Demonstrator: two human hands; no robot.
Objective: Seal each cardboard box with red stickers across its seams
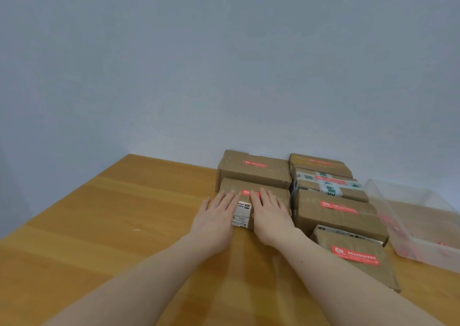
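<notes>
Both grips, left hand [216, 217] and right hand [270, 215] (fingers straight), press flat on the cardboard box [275, 192].

Six red-stickered cardboard boxes [338, 213], clustered

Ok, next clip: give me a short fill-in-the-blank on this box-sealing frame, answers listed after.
1. Both hands, left hand and right hand, press flat on one cardboard box with fingers ____.
2. The sticker under the fingertips is ____ in colour.
3. The clear plastic bin stands at the ____ edge of the frame.
4. The boxes stand on a ____ table.

Missing words: straight; red; right; wooden
</notes>
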